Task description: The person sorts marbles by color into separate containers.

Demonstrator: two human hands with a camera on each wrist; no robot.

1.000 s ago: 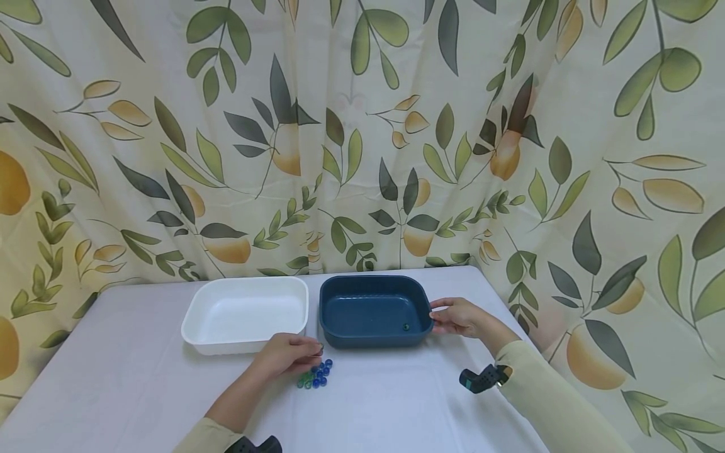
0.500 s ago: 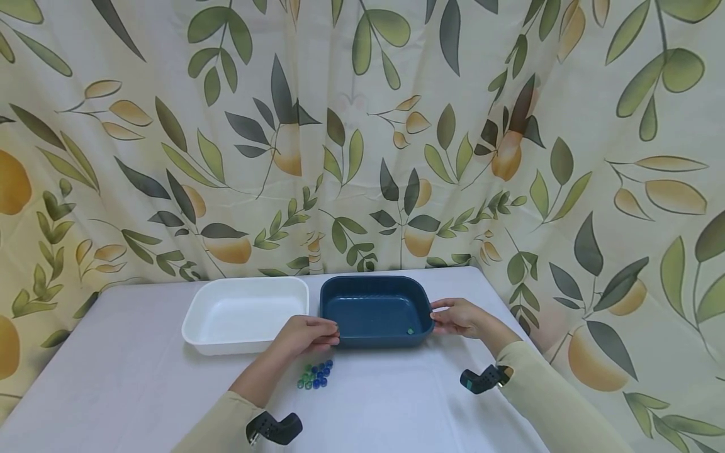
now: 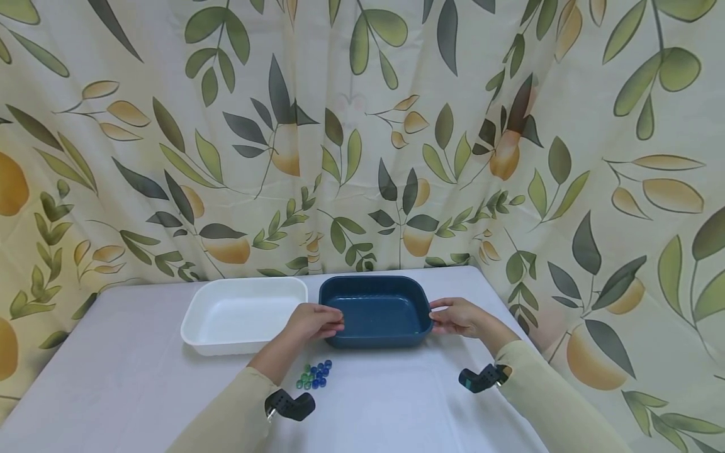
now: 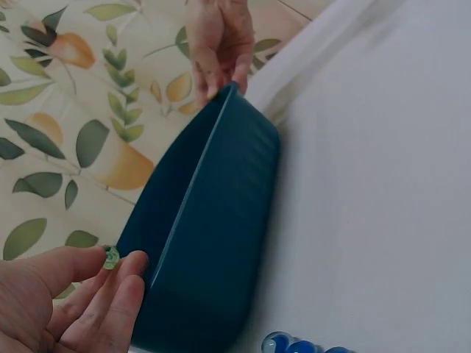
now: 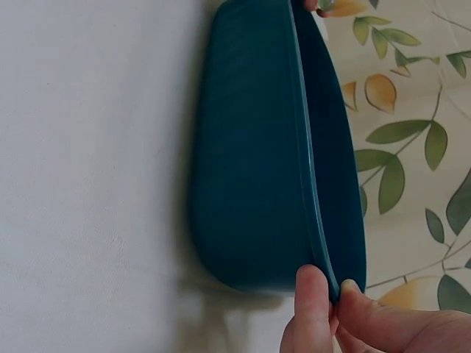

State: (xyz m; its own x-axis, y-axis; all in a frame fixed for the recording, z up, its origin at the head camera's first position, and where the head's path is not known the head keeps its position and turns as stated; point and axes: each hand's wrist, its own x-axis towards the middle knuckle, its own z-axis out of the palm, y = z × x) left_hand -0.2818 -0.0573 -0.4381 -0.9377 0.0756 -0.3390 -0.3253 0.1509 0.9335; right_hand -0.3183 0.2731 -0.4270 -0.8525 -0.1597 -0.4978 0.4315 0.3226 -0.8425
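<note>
My left hand (image 3: 314, 321) is at the left end of a dark blue rectangular tray (image 3: 376, 342). Between its thumb and fingertips it pinches a green glass marble (image 4: 111, 257), plain to see in the left wrist view. At the tray's other end my right hand (image 3: 460, 317) grips the rim, thumb on one side and fingers on the other, as the right wrist view shows. On the cloth in front lies a small cluster of blue and green marbles (image 3: 314, 375), below my left hand.
A white rectangular tray (image 3: 243, 347) stands just left of the blue one, partly behind my left hand. Both rest on a table with a white cloth (image 3: 396, 402). A leaf-patterned curtain (image 3: 362, 138) hangs behind the table.
My left hand has risen from beside the marble cluster to the blue tray's left end. A green marble seen earlier inside the tray's right side is out of sight. The right hand stays put.
</note>
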